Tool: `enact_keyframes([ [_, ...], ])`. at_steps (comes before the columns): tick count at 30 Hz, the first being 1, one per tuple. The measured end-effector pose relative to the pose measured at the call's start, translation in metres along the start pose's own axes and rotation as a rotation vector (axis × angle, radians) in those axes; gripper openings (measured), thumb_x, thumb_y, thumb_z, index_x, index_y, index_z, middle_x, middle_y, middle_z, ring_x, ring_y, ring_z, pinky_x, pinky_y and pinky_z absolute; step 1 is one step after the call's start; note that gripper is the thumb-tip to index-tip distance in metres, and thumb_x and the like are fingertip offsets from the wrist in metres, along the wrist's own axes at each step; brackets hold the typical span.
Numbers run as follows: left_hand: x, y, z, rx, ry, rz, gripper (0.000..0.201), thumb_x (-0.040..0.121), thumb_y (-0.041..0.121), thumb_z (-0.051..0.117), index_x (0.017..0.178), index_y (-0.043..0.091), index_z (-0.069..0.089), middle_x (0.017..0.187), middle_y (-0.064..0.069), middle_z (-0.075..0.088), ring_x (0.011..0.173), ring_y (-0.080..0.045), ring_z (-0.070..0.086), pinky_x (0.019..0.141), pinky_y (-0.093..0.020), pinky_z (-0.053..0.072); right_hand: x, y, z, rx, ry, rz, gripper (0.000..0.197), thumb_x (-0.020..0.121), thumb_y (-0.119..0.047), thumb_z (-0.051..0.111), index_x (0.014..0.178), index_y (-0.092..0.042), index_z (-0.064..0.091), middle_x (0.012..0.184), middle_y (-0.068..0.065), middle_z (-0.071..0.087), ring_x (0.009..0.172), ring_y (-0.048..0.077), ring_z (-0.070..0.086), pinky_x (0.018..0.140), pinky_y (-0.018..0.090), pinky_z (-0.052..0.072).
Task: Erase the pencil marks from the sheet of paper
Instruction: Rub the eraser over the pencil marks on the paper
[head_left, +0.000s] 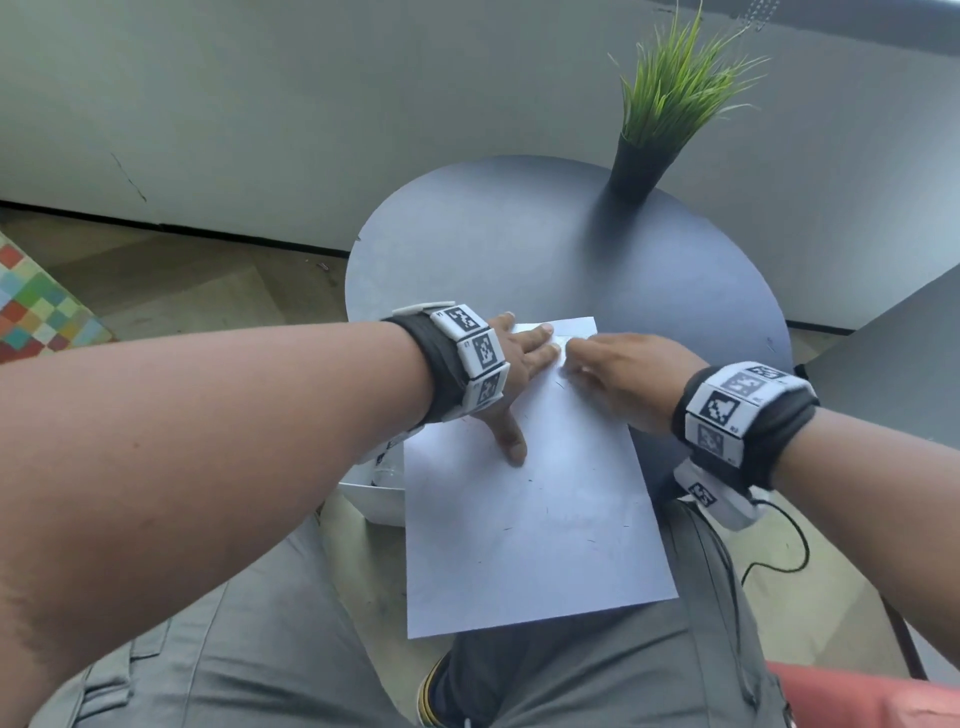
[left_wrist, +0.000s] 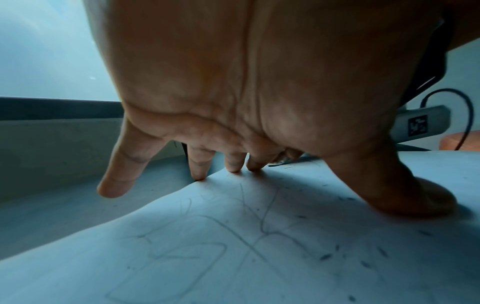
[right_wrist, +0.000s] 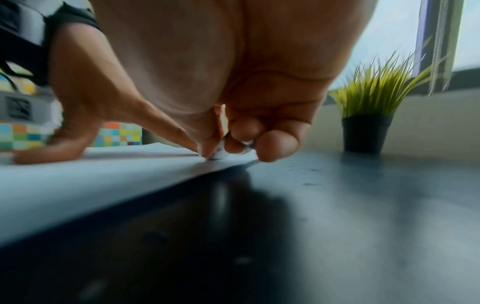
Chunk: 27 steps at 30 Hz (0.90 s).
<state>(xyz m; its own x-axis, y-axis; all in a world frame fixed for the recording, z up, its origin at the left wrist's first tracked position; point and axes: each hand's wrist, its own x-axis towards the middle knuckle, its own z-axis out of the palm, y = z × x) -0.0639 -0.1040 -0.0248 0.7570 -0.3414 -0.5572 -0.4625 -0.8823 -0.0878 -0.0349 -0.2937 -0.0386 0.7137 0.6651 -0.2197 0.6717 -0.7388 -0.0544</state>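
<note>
One smooth white sheet of paper (head_left: 524, 525), faint pencil marks (left_wrist: 207, 236) showing, lies on a round dark table (head_left: 649, 270); spread left hand (head_left: 519, 358) presses it flat, right hand (head_left: 623, 374) pinches a small white eraser (right_wrist: 219, 155) against the sheet's far end

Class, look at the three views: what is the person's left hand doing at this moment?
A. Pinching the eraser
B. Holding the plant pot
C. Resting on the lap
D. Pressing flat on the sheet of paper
D: the left hand lies spread on the sheet of paper, fingertips and thumb pressing it down, while the right hand pinches the small eraser.
</note>
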Motion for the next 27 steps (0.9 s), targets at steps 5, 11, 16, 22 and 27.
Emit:
enact_keyframes([
  [5, -0.001, -0.002, 0.001, -0.017, 0.007, 0.010, 0.135, 0.061, 0.082, 0.067, 0.157, 0.027, -0.010, 0.164, 0.008, -0.015, 0.151, -0.031, 0.001, 0.106, -0.066, 0.026, -0.008, -0.025, 0.007, 0.006, -0.095, -0.175, 0.018, 0.096, -0.029, 0.038, 0.109, -0.022, 0.047, 0.100, -0.004, 0.058, 0.091, 0.023, 0.057, 0.075, 0.039, 0.049],
  [11, 0.004, -0.004, 0.005, -0.020, 0.009, 0.006, 0.137, 0.058, 0.086, 0.064, 0.156, 0.029, -0.013, 0.163, 0.010, -0.018, 0.151, -0.030, -0.002, 0.106, -0.069, 0.022, 0.001, 0.003, -0.003, -0.018, 0.016, 0.037, 0.015, 0.097, -0.036, 0.034, 0.092, -0.024, 0.039, 0.088, -0.002, 0.054, 0.083, 0.027, 0.055, 0.074, 0.043, 0.049],
  [16, 0.002, -0.004, 0.003, -0.012, 0.021, 0.027, 0.135, 0.059, 0.083, 0.068, 0.157, 0.030, -0.008, 0.164, 0.006, -0.014, 0.150, -0.035, 0.002, 0.106, -0.068, 0.026, -0.015, -0.026, 0.005, 0.054, -0.122, -0.158, 0.011, 0.097, -0.028, 0.044, 0.105, -0.026, 0.049, 0.100, -0.009, 0.055, 0.089, 0.018, 0.053, 0.075, 0.035, 0.047],
  [22, 0.002, 0.000, 0.000, 0.029, 0.025, 0.021, 0.132, 0.058, 0.084, 0.067, 0.155, 0.037, -0.009, 0.164, 0.003, -0.013, 0.149, -0.036, 0.007, 0.104, -0.070, 0.026, -0.014, -0.014, 0.006, 0.007, -0.026, -0.025, 0.008, 0.097, -0.029, 0.039, 0.104, -0.028, 0.041, 0.096, -0.004, 0.056, 0.086, 0.023, 0.056, 0.073, 0.039, 0.049],
  [27, 0.005, 0.001, 0.000, 0.038, 0.033, 0.014, 0.133, 0.057, 0.084, 0.068, 0.155, 0.036, -0.008, 0.165, -0.001, -0.011, 0.147, -0.040, 0.011, 0.104, -0.066, 0.029, -0.023, -0.016, 0.003, 0.051, -0.058, -0.003, 0.022, 0.097, -0.042, 0.030, 0.102, -0.027, 0.045, 0.099, -0.007, 0.057, 0.088, 0.021, 0.056, 0.073, 0.039, 0.048],
])
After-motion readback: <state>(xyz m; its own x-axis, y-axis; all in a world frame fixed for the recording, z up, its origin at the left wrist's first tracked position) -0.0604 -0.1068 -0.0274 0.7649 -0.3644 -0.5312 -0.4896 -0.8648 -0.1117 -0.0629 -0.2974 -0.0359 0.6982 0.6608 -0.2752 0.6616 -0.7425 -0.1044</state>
